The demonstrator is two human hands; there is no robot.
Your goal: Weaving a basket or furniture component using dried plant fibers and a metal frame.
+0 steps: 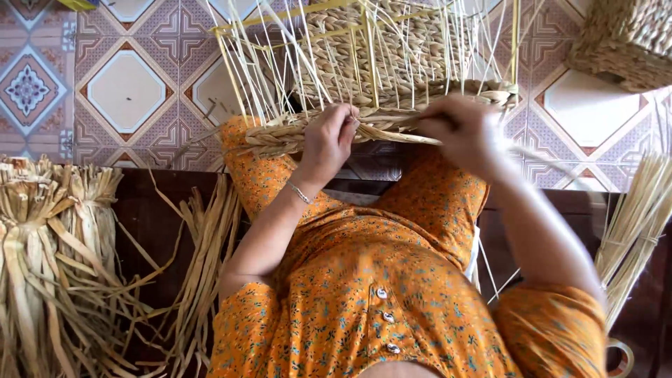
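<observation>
A half-woven straw basket (392,56) rests on my knees, with thin pale stakes sticking up from its woven wall and a yellow frame around the top. My left hand (327,140) pinches the braided rim (280,136) of the basket near its left end. My right hand (465,129), blurred by motion, grips a flat straw strand at the rim just right of the middle. I wear an orange flowered dress, and a thin bracelet sits on my left wrist.
Bundles of dried straw (56,259) lie at the left, with loose strands (203,252) beside my leg. A sheaf of thin pale reeds (637,224) leans at the right. A finished woven basket (626,38) stands at the top right on the patterned tile floor (126,91).
</observation>
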